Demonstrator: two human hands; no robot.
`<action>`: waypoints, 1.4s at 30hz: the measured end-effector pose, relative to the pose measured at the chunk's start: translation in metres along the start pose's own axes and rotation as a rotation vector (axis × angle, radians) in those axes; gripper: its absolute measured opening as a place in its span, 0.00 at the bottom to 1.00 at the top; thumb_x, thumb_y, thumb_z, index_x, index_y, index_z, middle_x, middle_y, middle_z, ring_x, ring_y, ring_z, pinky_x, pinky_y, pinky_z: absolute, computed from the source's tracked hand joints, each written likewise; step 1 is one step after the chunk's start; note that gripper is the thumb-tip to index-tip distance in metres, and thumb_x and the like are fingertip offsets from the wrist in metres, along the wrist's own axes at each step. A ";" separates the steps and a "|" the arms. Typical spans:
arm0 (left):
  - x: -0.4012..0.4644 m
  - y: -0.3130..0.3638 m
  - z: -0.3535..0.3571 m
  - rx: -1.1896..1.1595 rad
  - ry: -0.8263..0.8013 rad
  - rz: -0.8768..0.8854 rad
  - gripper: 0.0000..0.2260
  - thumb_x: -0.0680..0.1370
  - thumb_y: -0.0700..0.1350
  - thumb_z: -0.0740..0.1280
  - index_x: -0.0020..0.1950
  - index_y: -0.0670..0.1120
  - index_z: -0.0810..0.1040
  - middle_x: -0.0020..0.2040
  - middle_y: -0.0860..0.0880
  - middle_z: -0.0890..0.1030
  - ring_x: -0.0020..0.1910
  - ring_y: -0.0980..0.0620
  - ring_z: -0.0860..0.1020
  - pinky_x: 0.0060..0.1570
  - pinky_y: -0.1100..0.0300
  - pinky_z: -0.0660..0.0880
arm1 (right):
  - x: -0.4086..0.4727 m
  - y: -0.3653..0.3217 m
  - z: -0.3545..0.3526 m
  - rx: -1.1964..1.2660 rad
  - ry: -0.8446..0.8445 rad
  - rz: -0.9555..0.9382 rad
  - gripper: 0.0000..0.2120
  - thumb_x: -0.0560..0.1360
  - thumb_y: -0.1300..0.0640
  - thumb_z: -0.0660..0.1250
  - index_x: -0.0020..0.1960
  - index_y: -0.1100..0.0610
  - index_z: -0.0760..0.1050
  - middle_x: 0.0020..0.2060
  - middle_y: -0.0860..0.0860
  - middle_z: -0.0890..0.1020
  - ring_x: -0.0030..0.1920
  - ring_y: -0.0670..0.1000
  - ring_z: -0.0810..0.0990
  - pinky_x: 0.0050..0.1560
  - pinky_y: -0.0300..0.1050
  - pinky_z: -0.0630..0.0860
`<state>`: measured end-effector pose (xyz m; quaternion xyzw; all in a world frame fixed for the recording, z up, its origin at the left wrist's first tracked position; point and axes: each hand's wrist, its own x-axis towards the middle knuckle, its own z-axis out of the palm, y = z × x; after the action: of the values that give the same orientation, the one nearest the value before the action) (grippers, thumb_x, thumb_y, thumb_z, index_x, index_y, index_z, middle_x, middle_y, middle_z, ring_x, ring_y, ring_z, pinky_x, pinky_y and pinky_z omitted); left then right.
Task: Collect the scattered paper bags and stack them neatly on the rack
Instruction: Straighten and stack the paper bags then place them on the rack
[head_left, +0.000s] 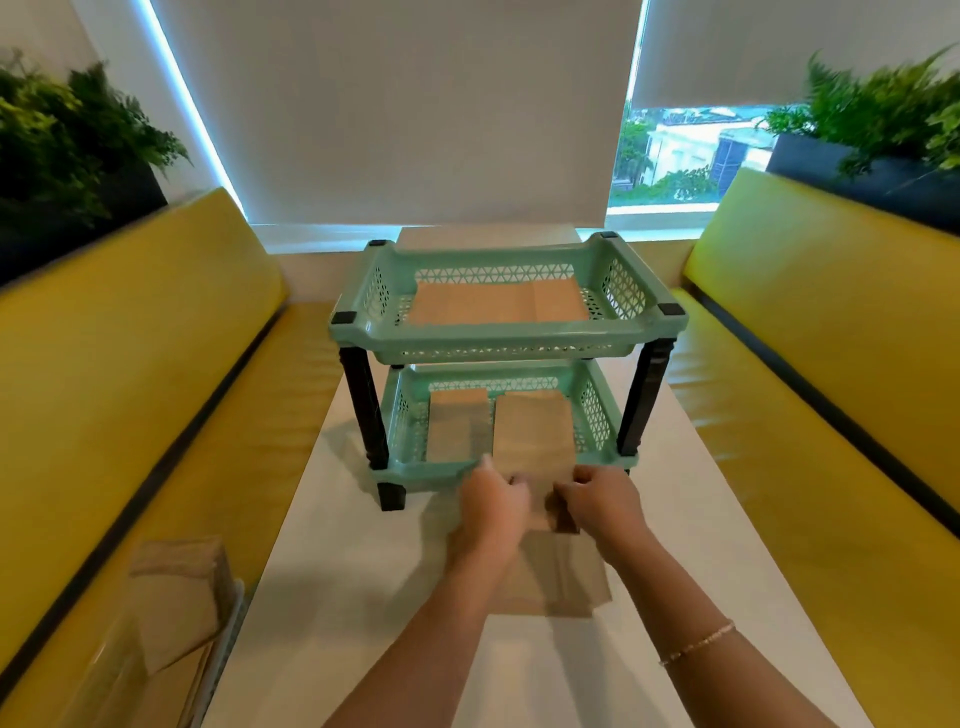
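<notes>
Head view: both hands at front lip of rack (506, 338), lower tier. Left hand (493, 501) and right hand (597, 499) pinch near end of paper bag (535, 436), one at each near corner, fingers curled on it. Bag lies flat, half inside lower tier, right of smaller stack (457, 426). Long axis runs straight away from person, far end pointing to rack's back wall. Hands equally near. Likely next: push forward. Another bag (561, 577) flat on table (701, 571) under wrists.
</notes>
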<state>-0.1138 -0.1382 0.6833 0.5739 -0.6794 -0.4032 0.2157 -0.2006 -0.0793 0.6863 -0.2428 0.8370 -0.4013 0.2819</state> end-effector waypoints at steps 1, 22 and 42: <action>0.011 0.007 0.003 0.033 0.014 0.021 0.17 0.78 0.45 0.65 0.64 0.42 0.71 0.57 0.44 0.78 0.53 0.48 0.77 0.46 0.60 0.74 | 0.014 -0.008 0.000 -0.026 0.023 -0.008 0.06 0.73 0.62 0.65 0.42 0.62 0.80 0.40 0.58 0.83 0.44 0.57 0.81 0.49 0.49 0.79; 0.112 0.042 0.039 0.334 -0.197 -0.037 0.19 0.77 0.48 0.64 0.65 0.41 0.71 0.64 0.42 0.75 0.61 0.45 0.73 0.54 0.59 0.70 | 0.127 -0.028 0.020 -0.233 0.069 0.090 0.27 0.78 0.67 0.56 0.75 0.59 0.53 0.57 0.58 0.77 0.54 0.55 0.77 0.52 0.45 0.73; 0.106 0.045 0.039 0.413 -0.215 -0.021 0.12 0.79 0.44 0.63 0.58 0.39 0.75 0.58 0.42 0.78 0.54 0.47 0.76 0.44 0.63 0.66 | 0.132 -0.022 0.022 -0.312 0.029 0.104 0.26 0.77 0.67 0.59 0.72 0.62 0.57 0.57 0.59 0.76 0.58 0.56 0.76 0.58 0.48 0.74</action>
<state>-0.1969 -0.2263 0.6781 0.5664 -0.7607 -0.3167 0.0160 -0.2774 -0.1868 0.6563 -0.2339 0.9046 -0.2548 0.2490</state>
